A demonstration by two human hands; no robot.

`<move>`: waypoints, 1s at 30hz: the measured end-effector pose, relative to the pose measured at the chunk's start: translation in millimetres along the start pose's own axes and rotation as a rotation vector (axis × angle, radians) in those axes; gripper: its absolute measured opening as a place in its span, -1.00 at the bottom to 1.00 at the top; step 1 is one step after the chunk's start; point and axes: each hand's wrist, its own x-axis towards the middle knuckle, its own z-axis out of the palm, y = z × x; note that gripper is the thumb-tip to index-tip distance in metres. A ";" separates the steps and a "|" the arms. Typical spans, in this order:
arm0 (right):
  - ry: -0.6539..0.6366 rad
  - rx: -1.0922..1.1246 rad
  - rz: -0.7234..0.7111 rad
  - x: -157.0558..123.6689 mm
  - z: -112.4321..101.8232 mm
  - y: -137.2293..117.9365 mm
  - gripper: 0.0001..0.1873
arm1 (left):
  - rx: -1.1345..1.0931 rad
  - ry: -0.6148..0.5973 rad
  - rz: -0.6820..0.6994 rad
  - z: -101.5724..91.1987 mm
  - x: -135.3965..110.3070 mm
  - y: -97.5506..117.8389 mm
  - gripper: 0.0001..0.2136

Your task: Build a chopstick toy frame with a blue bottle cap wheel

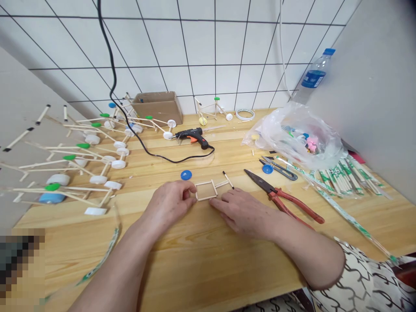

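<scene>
Gridded white wall tiles [208,47] rise behind a pine workbench [208,268]. The left hand [169,203] curls, its fingertips pinching the left side of a square frame of wooden sticks [206,190]. The right hand [240,212] lies flatter, fingers [218,203] extended against the frame's lower right corner. A black-tipped stick [228,179] angles just beside the frame, near a blue bottle cap [186,174]. Red-handled shears [282,197] lie right of the right hand. Farther off sit a hot glue gun [191,137], a plastic bag of caps [295,138], and stick-and-cap wheeled models [81,160].
</scene>
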 end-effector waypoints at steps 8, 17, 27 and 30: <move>0.002 0.002 -0.001 -0.6 0.6 0.8 -0.67 | -0.047 -0.005 -0.011 0.1 0.8 -1.0 -0.73; 0.014 0.005 0.000 0.4 1.0 1.0 -0.67 | -0.014 0.053 -0.046 1.1 1.7 -1.2 -0.67; 0.037 -0.020 -0.020 -0.3 2.9 1.9 -0.70 | 0.012 0.011 -0.044 -1.1 -0.8 6.1 -0.72; 0.029 -0.020 -0.015 0.1 2.2 1.8 -0.70 | 0.010 0.012 -0.041 0.9 0.1 4.7 -0.71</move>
